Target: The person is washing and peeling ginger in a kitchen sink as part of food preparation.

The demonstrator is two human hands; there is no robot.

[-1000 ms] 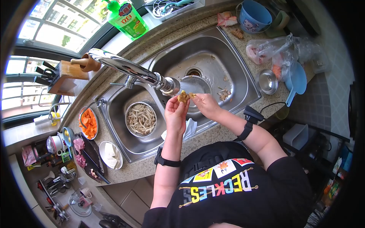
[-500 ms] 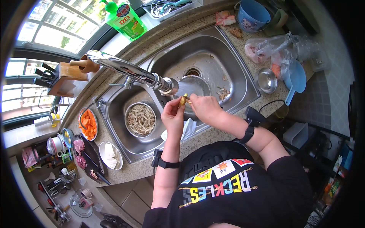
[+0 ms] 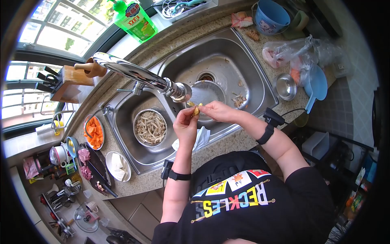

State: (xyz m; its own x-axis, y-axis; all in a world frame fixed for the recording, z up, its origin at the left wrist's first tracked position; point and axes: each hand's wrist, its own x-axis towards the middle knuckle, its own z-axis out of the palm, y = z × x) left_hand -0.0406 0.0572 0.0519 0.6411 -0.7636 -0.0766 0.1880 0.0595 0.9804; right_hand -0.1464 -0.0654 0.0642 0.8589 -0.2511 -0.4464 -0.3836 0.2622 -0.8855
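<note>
The left hand (image 3: 185, 125) and right hand (image 3: 218, 111) pinch a yellow piece (image 3: 196, 110) between narrowed fingers, near the round bowl's (image 3: 208, 92) rim; steel basin (image 3: 239, 61) opens beyond.

So your black tee (image 3: 252, 217) has RECKLESS across the chest in big multicoloured letters, easy read tbh. Then there's your green pump bottle (image 3: 140, 27) by the window, past the counter's far edge: looks like 立白 on the label, but the smaller print's too tiny to make out.
</note>
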